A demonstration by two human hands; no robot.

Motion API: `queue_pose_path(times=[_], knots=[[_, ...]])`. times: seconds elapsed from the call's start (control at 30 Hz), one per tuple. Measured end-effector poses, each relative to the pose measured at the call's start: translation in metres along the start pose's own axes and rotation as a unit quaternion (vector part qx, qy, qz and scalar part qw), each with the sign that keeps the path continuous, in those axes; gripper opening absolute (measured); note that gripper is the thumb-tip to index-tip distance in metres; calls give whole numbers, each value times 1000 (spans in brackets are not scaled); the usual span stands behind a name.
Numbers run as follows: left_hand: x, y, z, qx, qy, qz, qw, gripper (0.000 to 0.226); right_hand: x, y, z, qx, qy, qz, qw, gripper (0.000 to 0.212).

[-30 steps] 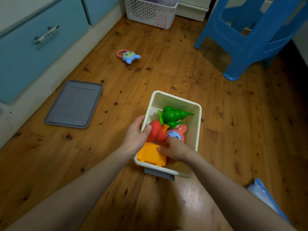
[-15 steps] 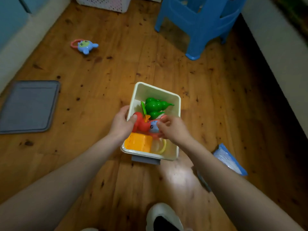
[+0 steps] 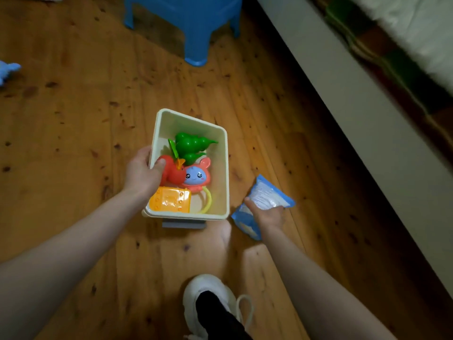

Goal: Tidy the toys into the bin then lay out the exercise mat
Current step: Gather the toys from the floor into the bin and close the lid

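Observation:
A cream bin (image 3: 226,153) stands on the wooden floor with toys inside: a green toy (image 3: 191,143), a red toy (image 3: 172,171), a pink and blue rabbit rattle (image 3: 197,176) and an orange block (image 3: 170,200). My left hand (image 3: 142,171) grips the bin's left wall, thumb inside against the red toy. My right hand (image 3: 267,213) rests on a blue and white packet (image 3: 266,195) lying on the floor right of the bin, fingers curling round its edge. A blue toy (image 3: 7,69) lies on the floor at the far left edge.
A blue plastic stool (image 3: 193,23) stands beyond the bin. A white bed frame (image 3: 362,114) with bedding runs along the right side. My white shoe (image 3: 210,300) is on the floor near the bottom. A grey piece (image 3: 183,225) shows under the bin's near edge.
The view has swung right. My right hand left the toys in the bin and moved right onto the blue packet. My left hand stays on the bin's left wall.

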State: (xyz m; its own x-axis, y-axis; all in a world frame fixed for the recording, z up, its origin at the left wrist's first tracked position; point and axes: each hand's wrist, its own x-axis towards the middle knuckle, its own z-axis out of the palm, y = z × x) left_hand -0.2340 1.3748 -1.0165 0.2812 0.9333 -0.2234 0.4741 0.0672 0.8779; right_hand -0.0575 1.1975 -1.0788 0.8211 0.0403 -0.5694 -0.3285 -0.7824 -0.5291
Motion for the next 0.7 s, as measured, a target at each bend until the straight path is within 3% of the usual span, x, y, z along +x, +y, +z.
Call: queue_pose_path(times=[0.07,0.17,0.27,0.43,0.53,0.7], knots=[[0,-1,-4,14,4,15,1000,38,1,6,6,-19,-29,-1,999,104],[2,-5,-16,31,16,24,999,36,3,4,13,-31,-4,-20,999,89],[8,-12,-30,17,36,11,999,35,-6,-21,26,86,-34,-37,995,77],[28,-26,-64,-16,90,-29,995,41,-57,-104,71,220,-121,-156,955,62],[44,-33,-102,-29,131,-42,990,40,-94,-156,109,209,-181,-234,932,58],[64,-41,-192,-55,202,-77,975,35,-175,-226,168,144,-293,-276,904,48]])
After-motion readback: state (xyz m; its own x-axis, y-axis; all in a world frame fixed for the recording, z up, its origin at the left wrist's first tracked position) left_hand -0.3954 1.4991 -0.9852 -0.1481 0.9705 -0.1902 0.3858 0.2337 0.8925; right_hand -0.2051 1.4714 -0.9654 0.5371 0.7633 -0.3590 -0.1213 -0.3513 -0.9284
